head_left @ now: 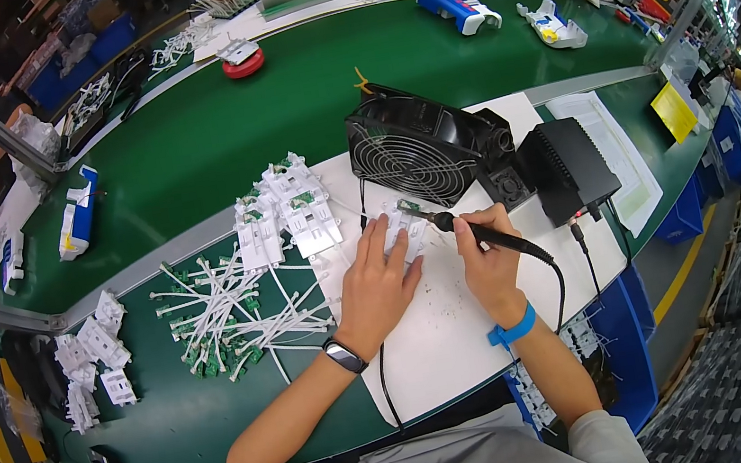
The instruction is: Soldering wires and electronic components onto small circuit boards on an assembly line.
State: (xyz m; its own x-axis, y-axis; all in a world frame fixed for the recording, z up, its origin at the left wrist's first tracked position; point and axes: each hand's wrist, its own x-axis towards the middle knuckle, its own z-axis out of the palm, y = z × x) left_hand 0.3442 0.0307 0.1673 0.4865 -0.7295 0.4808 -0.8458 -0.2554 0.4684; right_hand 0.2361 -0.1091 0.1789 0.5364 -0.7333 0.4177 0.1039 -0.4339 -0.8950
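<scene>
A small white plastic housing (401, 230) with a green circuit board on it lies on the white sheet (446, 354). My left hand (376, 280) holds it down, fingers along its left side and thumb near its lower edge. In my right hand (492, 256) is a soldering iron (496, 237), gripped like a pen. Its tip points at the green board; contact cannot be made out. Left of my left hand, white housings (300, 206) with green boards are stacked, and a heap of white wires (239, 313) with green boards lies beside them.
A black fan (411, 149) stands just beyond the housing, with a black power box (569, 165) to its right. More housings (93, 350) lie far left. Beyond a metal rail runs a green belt carrying blue-and-white casings (458, 8). Across it, a person's hands touch parts.
</scene>
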